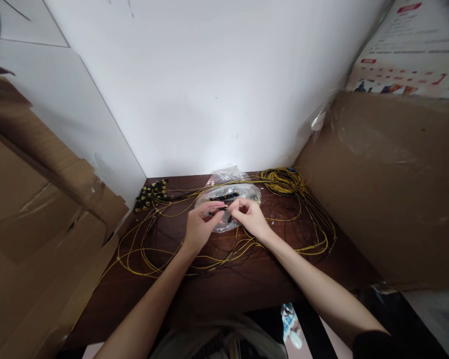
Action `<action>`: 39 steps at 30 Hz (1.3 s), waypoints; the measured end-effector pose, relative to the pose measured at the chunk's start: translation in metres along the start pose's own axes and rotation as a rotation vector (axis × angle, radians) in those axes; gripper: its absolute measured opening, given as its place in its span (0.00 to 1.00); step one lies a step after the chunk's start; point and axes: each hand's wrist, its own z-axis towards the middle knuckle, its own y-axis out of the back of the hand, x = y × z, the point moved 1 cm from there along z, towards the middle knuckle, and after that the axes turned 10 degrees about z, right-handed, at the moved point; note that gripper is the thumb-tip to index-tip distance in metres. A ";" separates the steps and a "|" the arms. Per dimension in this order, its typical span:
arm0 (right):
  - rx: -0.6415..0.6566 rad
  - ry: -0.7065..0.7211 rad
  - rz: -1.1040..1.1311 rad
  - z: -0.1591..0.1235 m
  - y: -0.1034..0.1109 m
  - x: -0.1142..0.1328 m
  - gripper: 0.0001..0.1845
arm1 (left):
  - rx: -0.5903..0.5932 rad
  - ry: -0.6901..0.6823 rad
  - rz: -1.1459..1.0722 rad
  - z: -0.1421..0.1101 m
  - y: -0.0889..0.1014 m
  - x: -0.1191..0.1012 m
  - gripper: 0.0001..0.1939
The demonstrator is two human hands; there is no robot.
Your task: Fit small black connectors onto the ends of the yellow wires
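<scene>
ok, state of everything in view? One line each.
left hand: thumb and fingers closed about a small dark part
right hand: fingertips together beside it; grip unclear
plastic bag: crumpled, on the table
yellow wires: loosely looped
wire coil: bunched, strands trailing
black connectors: clustered
left cardboard box: creased, ragged-edged
right cardboard box: upright; top not visible
</scene>
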 end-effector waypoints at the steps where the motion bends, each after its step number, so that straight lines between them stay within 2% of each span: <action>1: 0.003 0.003 0.001 0.000 0.000 0.000 0.05 | -0.004 -0.014 0.020 0.000 0.000 0.001 0.09; 8: 0.002 0.005 0.010 -0.002 -0.001 0.001 0.05 | -0.031 -0.097 0.128 0.001 0.001 0.006 0.07; 20: 0.004 -0.017 -0.009 0.001 0.001 -0.001 0.06 | -0.032 -0.109 0.133 0.000 0.000 0.007 0.08; 28: -0.005 0.042 -0.095 0.001 0.004 -0.008 0.07 | -0.020 -0.120 0.189 -0.002 -0.001 0.008 0.07; 31: 0.004 0.054 -0.115 0.001 0.004 -0.009 0.06 | -0.004 -0.117 0.248 -0.003 -0.001 0.010 0.07; 39: 0.024 0.040 -0.074 0.000 0.002 -0.009 0.06 | -0.022 -0.220 0.423 -0.004 0.001 0.010 0.08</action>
